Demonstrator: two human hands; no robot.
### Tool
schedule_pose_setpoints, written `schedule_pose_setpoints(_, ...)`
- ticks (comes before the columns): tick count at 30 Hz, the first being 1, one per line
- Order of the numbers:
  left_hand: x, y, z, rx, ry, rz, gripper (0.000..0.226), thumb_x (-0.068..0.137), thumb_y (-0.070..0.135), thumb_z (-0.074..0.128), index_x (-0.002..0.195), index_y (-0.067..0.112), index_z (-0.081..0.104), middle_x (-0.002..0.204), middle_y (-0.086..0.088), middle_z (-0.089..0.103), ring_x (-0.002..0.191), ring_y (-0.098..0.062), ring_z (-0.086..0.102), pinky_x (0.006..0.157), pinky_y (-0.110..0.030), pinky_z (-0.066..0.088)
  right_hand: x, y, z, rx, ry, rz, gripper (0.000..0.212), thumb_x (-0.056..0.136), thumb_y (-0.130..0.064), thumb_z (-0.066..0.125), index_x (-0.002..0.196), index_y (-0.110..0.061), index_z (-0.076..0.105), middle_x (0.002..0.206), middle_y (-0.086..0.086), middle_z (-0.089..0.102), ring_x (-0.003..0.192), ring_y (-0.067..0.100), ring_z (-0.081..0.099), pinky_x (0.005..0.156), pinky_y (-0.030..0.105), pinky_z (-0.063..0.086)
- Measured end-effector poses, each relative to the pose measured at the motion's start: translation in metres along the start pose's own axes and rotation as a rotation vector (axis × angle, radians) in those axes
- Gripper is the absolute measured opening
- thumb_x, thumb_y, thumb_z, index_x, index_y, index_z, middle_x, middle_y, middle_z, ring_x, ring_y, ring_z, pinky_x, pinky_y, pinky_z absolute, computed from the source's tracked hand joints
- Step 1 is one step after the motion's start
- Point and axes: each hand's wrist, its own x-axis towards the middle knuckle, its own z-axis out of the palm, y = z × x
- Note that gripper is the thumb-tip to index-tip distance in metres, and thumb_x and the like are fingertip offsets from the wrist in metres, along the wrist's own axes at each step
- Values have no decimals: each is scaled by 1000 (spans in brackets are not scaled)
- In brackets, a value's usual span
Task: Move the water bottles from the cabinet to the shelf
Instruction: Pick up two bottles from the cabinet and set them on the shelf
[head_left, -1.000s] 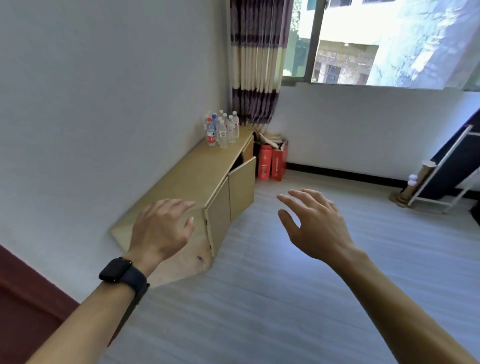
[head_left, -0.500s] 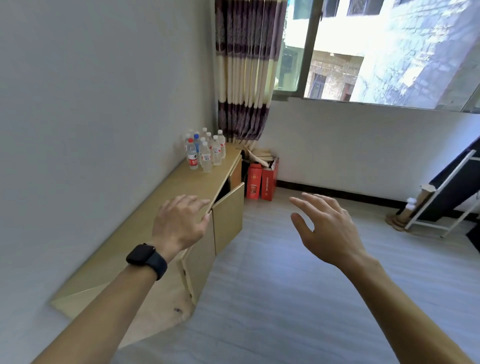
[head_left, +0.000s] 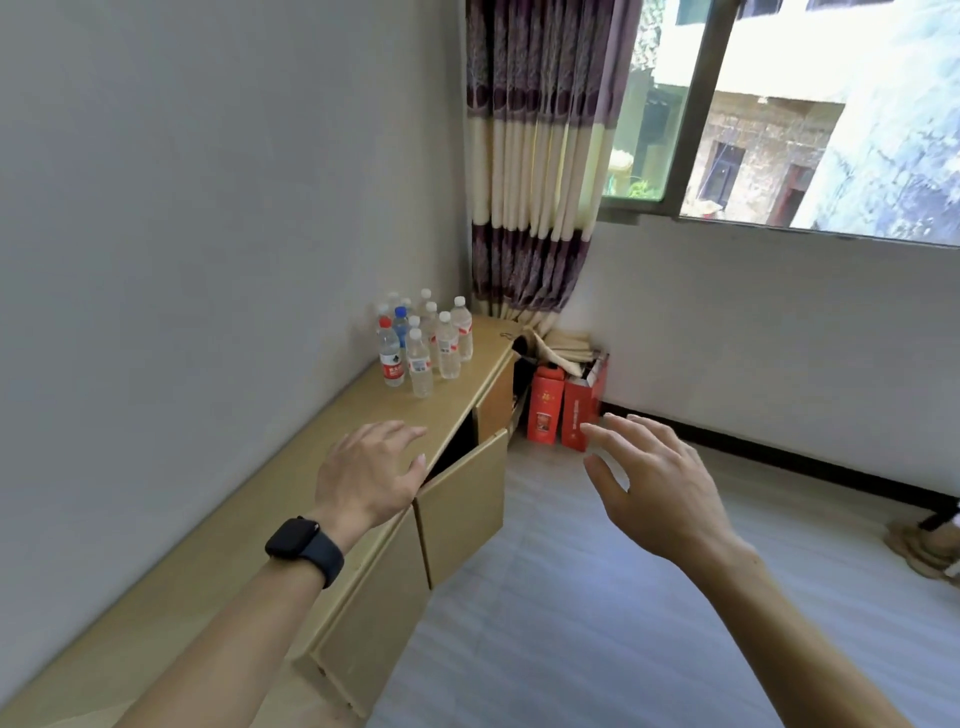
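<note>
Head view: both hands, left (head_left: 366, 475) and right (head_left: 657, 486), reach forward, fingers spread, holding nothing.

Brightly daylit from the window (head_left: 831, 130) at upper right, overexposed outside; faint, soft shadows; slight softness on the water bottles (head_left: 421, 358); wide-angle bending toward the edges.

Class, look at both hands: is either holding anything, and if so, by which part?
Nothing is held. The left hand and the right hand are both open and empty; the water bottles stand untouched on the cabinet.
</note>
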Motion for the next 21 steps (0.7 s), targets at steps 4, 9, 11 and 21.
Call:
schedule_pose_setpoints(4,56,2,19,15,-61,-80,47,96,49,43,141,38,48,147,9,47,137,-13,40,111,-37,36,67,31,20,26,-44,-27,38,97,-48,49,135,-42,55,143,-13,53,139,18,38,106,42,39)
schedule_pose_setpoints(9,139,-11,52,-3,-82,-133,47,96,51,41,141,40,47,148,12,46,136,-12,40,109,-37,38,155,58,58,41,-44,-80,43,96,-52,39,132,-41,58,138,-15,57,138,17,40,105,41,41)
schedule_pose_setpoints(11,176,-20,66,-26,-72,-145,46,96,50,41,140,39,48,148,13,46,136,-12,41,109,-37,39,193,66,78,42,-43,-105,40,96,-50,44,131,-40,59,136,-15,58,137,18,42,104,42,43)
schedule_pose_setpoints(21,343,-86,117,-126,-58,-270,43,93,44,47,136,37,53,137,12,54,124,-16,53,99,-40,47,395,79,169,56,-197,-193,35,99,-48,45,132,-40,57,136,-19,57,136,14,39,105,38,42)
